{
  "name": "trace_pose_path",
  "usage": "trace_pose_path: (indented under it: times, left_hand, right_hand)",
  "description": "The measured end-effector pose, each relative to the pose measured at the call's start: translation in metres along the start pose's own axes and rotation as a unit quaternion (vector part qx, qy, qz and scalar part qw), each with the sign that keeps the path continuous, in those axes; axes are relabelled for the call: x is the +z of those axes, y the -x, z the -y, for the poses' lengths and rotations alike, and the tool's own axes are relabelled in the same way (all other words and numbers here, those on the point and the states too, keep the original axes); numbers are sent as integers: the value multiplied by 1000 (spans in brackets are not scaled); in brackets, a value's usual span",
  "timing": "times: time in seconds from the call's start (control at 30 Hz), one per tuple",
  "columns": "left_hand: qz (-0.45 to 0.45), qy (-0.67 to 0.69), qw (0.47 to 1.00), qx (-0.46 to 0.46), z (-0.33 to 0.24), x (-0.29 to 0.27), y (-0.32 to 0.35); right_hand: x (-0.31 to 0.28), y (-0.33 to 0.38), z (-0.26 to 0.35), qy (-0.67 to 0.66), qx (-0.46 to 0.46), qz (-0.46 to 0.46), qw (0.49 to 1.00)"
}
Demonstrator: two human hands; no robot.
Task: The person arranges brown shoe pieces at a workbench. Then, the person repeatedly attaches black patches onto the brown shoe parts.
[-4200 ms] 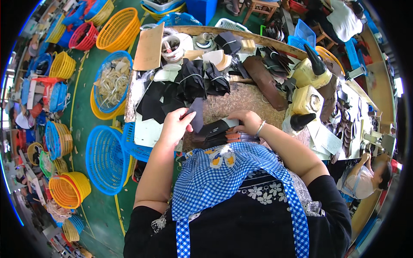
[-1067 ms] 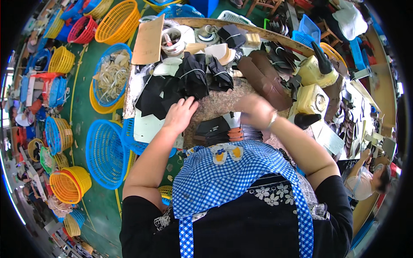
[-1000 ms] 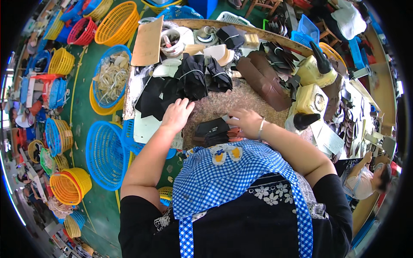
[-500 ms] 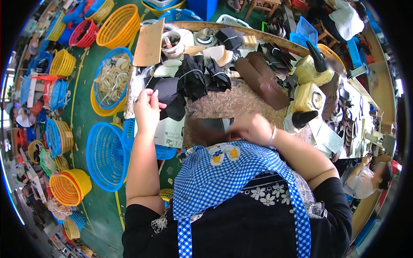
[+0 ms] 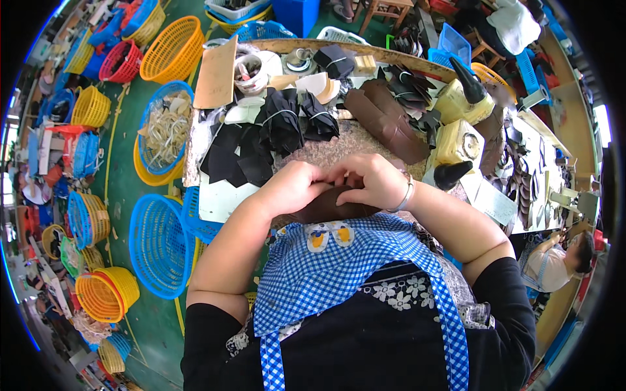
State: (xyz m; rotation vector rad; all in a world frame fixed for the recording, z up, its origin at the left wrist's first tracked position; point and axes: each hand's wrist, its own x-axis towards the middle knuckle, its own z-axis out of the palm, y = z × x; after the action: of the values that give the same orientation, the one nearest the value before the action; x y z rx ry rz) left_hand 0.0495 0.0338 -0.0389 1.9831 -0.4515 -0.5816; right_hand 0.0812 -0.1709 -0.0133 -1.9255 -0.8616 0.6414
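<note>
A dark brown leather piece (image 5: 332, 207) lies at the near edge of the worktable, just above my apron. My left hand (image 5: 293, 186) is closed on its left and far side, and my right hand (image 5: 373, 182) pinches it from the right. The fingertips of both hands meet over the leather, so what lies between them is partly hidden. Left of my hands are loose black pieces (image 5: 229, 156). Beyond them stand tied bundles of black pieces (image 5: 282, 120). Longer brown leather pieces (image 5: 386, 124) lie further back to the right.
Two yellowish containers with black, cone-shaped tips (image 5: 459, 144) stand right of my hands. A cardboard sheet (image 5: 215, 75) rises at the table's back left corner. Blue (image 5: 160, 244) and yellow (image 5: 171, 49) baskets stand on the green floor at the left. Another person (image 5: 554, 260) sits at the right.
My left hand has left the black pieces and come right to the brown leather, beside my right hand. The black pieces now lie spread further left. My blurred right hand has become steady.
</note>
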Motion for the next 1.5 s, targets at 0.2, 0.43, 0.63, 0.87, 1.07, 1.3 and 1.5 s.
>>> trace_pose_path:
  times: [0.2, 0.43, 0.63, 0.87, 1.07, 1.3, 1.5]
  left_hand:
    - [54, -36, 998, 23, -4, -5, 6]
    - [-33, -54, 997, -36, -23, 5, 11]
    - [-46, -62, 996, -38, -22, 5, 12]
    - [13, 154, 987, 47, -5, 16, 13]
    - [89, 452, 887, -20, 30, 19, 15]
    - [-399, -50, 883, -244, 155, -15, 43]
    - [-392, -266, 801, -365, 181, 32, 37]
  right_hand:
    - [-7, 12, -13, -7, 136, 77, 988]
    - [-13, 11, -11, 54, 118, 86, 988]
    - [-13, 7, -7, 86, 127, 103, 983]
    - [4, 16, -22, -57, 50, 114, 991]
    - [-14, 9, -6, -74, 104, 171, 977]
    - [-70, 9, -87, -55, 167, -165, 970]
    - [-34, -4, -94, 317, 73, -247, 913]
